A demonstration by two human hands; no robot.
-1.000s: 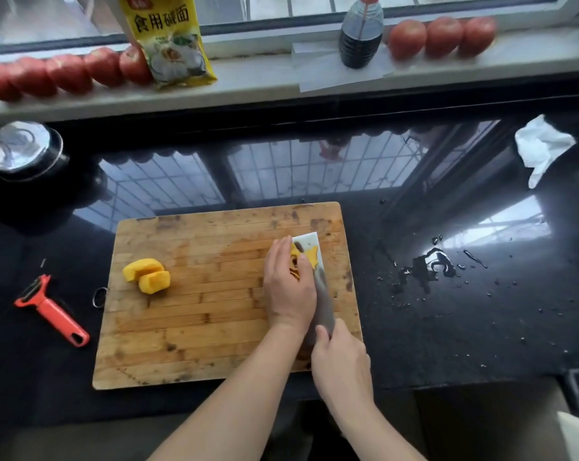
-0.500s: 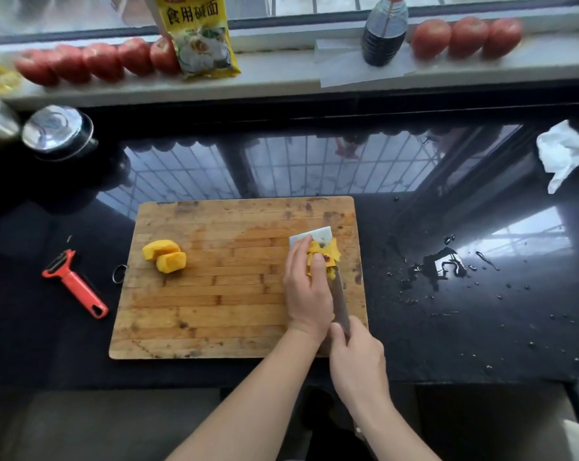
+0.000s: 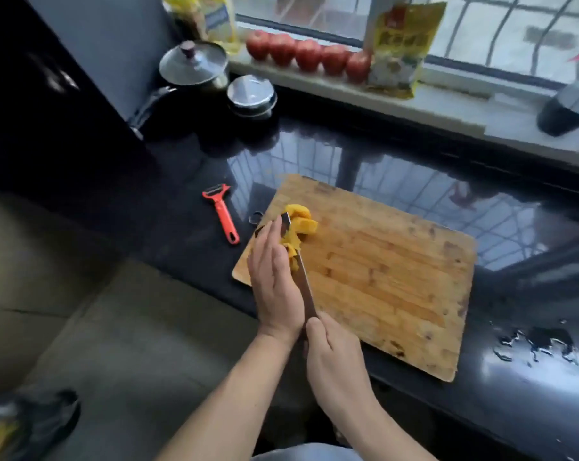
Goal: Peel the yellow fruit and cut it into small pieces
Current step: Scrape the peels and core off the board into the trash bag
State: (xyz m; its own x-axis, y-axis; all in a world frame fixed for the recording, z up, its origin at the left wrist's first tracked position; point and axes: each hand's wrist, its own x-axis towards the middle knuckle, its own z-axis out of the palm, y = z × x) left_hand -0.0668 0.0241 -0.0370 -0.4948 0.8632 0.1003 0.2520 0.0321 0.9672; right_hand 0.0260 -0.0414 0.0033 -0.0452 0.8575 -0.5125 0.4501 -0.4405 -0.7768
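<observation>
Much of my view is smeared by blur, so the print on the yellow packet [image 3: 399, 44] on the windowsill [image 3: 448, 101] is unreadable, and the dark bottle [image 3: 567, 108] at the sill's right end is cut off by the frame. The knife's handle is buried in my right hand [image 3: 336, 357], and part of the blade [image 3: 303, 277] is hidden behind my left hand [image 3: 275, 277]. The table [image 3: 348, 154] is glossy black and mirrors the window grille; water drops [image 3: 537, 344] sit near its front right edge. A row of red fruits [image 3: 306, 54] lines the sill, and a lidded pot [image 3: 193, 66] and a steel lid [image 3: 251, 94] stand at the table's back left corner. A red peeler [image 3: 222, 216] lies just left of the wooden cutting board [image 3: 381, 271]. My right hand is clenched around the knife handle; my left hand is flat, fingers straight, pressed against the yellow fruit pieces [image 3: 296, 231] (they sit against the blade, at the board's left edge).
</observation>
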